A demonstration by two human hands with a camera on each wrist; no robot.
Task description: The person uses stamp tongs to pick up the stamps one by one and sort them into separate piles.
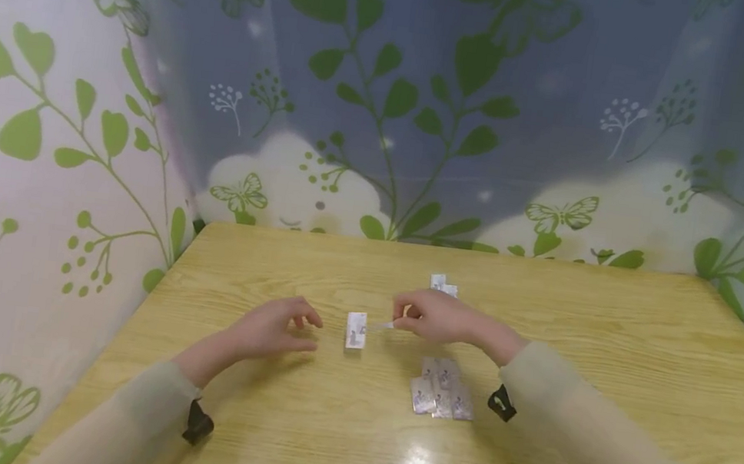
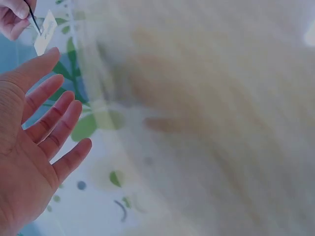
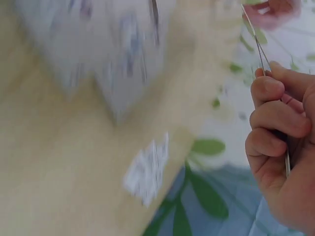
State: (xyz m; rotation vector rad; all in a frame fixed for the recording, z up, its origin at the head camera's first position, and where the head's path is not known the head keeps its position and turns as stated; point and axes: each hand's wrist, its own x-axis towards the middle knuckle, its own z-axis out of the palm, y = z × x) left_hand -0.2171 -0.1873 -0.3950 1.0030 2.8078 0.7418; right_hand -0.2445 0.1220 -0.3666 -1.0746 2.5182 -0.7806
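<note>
My right hand (image 1: 434, 317) grips thin metal tweezers (image 3: 260, 49) with curled fingers, pointing them left. At their tips is a small white printed card (image 1: 356, 331), also visible in the left wrist view as a tilted card (image 2: 46, 34). To the left of that card, my left hand (image 1: 273, 326) holds nothing, its fingers spread and loosely bent, apart from the card in the head view. A group of several overlapping printed cards (image 1: 443, 389) lies on the table, nearer me than the right hand.
Partly behind the right hand, a few more cards (image 1: 444, 283) lie farther back on the wood-grain table (image 1: 256, 264). A leaf-patterned curtain (image 1: 394, 111) hangs along the back edge, and similar fabric (image 1: 55, 147) on the left. Black wrist devices (image 1: 502, 403) sit under the sleeves.
</note>
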